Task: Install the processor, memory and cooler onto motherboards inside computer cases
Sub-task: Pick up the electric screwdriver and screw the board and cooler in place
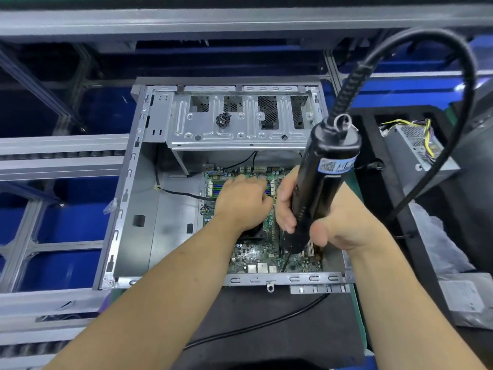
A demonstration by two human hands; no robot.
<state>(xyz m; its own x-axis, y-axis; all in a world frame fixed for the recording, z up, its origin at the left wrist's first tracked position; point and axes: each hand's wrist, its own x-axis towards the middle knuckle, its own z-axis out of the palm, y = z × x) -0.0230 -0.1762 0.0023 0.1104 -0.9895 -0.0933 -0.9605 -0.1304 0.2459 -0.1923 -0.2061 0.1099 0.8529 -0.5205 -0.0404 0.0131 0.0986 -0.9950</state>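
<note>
An open grey computer case lies flat with a green motherboard inside it. My left hand rests palm-down on the black cooler, which shows only under the wrist; its fingers reach over the memory slots. My right hand grips a black electric screwdriver held nearly upright. The screwdriver's bit points down at the board near its front edge. The processor is hidden.
A small heap of dark screws sits on the case's drive cage. The screwdriver's thick cable arcs over the right side. A power supply with coloured wires lies to the right. A black cable crosses the mat in front.
</note>
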